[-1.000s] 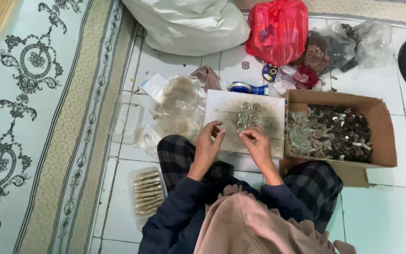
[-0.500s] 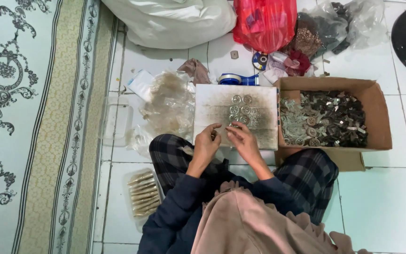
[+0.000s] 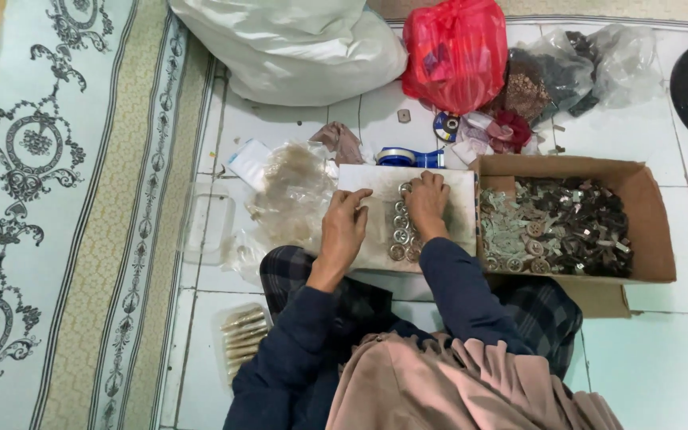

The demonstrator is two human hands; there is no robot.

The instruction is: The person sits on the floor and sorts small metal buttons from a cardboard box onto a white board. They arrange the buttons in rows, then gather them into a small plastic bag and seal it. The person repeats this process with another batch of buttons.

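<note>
- Versus half a second ago: both hands are sitting further up the grey board (image 3: 376,179), and the loose heap of round metal pieces (image 3: 404,232) is now lying in short rows instead of a clump.
- Left hand (image 3: 342,229) is resting flat on the board's left part, fingers together and slightly curled, clamped on nothing that shows.
- Right hand (image 3: 427,201) is pressing down on the top of the rows, fingers spread a little over the pieces; cannot tell whether it is pinching one.
- Round metal pieces are lying on the middle of the board, between the two hands, running toward its near edge.
- Board is lying across the person's lap and the tiled floor (image 3: 646,358), its right edge touching the cardboard box (image 3: 653,209) full of mixed metal parts.
- Left of the board: crumpled clear plastic bags (image 3: 292,191), just beside it; a clear tray (image 3: 207,227) further left, near the carpet (image 3: 41,199) edge.
- Beyond the board's far edge: blue tape roll (image 3: 401,156), red bag (image 3: 457,49), white sack (image 3: 296,48), crowded.
- Open floor is showing only at the near right, below the box.
</note>
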